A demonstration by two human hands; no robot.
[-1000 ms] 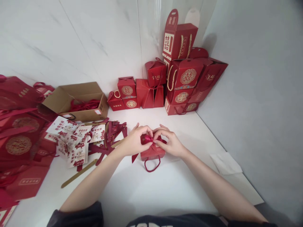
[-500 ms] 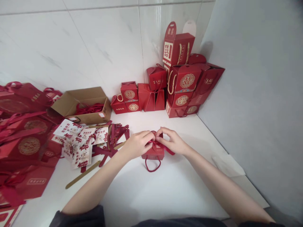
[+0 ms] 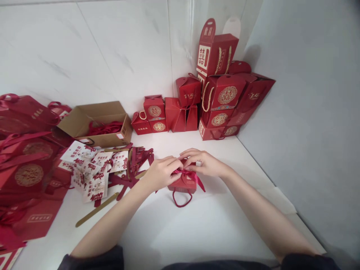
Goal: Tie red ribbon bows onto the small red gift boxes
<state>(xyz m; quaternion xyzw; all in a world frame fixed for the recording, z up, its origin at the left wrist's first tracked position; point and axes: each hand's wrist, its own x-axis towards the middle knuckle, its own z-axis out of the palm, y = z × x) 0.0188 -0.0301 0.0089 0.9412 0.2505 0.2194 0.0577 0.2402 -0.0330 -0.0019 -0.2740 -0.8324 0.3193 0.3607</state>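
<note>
A small red gift box (image 3: 182,184) stands on the white table in front of me, with a red rope handle (image 3: 180,200) lying toward me. A red satin ribbon (image 3: 189,175) is gathered on top of the box, and one tail falls to the right. My left hand (image 3: 162,173) pinches the ribbon at the box top. My right hand (image 3: 203,163) curls over the far side of the box, its fingertips meeting the left hand. The fingers hide the box's upper part and the ribbon's knot.
Printed paper cards (image 3: 90,173), dark red strips and a gold stick (image 3: 97,210) lie left of my hands. Red bags (image 3: 28,168) pile at far left. An open cardboard box (image 3: 97,125) holds red ribbons. Stacked red gift boxes (image 3: 222,95) fill the back corner against the tiled wall.
My right hand has moved up and to the right over the box. The ribbon now gathers on the box top with a tail falling right. The view has shifted slightly.
</note>
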